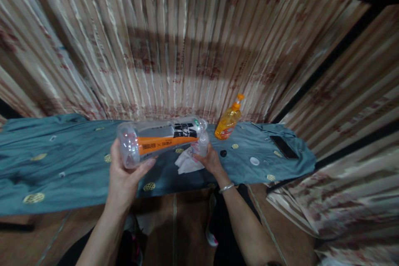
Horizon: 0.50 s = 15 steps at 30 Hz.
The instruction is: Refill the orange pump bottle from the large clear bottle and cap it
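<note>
My left hand (126, 174) is closed around the base end of a large clear plastic drink bottle (162, 137) with an orange, black and grey label. The bottle lies nearly level in the air, its neck pointing right. My right hand (212, 160) grips a small clear bottle (203, 142) with pink print. The small bottle's top is right at the big bottle's mouth; I cannot tell whether they touch. A crumpled white tissue (188, 162) hangs by my right thumb, partly under the small bottle. Any liquid inside the big bottle is hard to make out.
A pump bottle of orange liquid (227, 124) stands behind my right hand. A black cap (223, 153), a white disc (254, 161) and a dark phone (283, 147) lie on the teal cloth-covered table (77, 183). A patterned curtain (187, 50) hangs behind; dark frame bars (330, 62) cross the right.
</note>
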Available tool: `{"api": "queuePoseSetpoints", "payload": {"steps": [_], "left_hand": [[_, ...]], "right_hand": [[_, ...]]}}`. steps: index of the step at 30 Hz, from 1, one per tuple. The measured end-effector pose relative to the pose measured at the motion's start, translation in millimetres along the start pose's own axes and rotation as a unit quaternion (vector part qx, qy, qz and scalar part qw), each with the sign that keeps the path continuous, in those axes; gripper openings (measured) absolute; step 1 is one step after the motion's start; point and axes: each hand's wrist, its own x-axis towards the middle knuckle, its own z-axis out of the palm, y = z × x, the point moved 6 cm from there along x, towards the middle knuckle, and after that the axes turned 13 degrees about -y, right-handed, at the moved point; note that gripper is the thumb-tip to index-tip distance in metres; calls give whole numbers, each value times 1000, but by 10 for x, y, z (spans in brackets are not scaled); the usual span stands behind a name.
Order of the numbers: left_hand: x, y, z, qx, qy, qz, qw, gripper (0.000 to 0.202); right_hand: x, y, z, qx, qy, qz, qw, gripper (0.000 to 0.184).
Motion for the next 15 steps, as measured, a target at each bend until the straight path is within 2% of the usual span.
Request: {"api": "queuePoseSetpoints", "payload": {"steps": [7,15], "left_hand": [[-19,-13,-22,16,0,-8,1000,95],[-10,3,-20,3,7,-13,1000,98]], "right_hand": [[-3,3,11,-6,-9,8,1000,55],[-2,5,7,-4,-5,1,1000,52]]}}
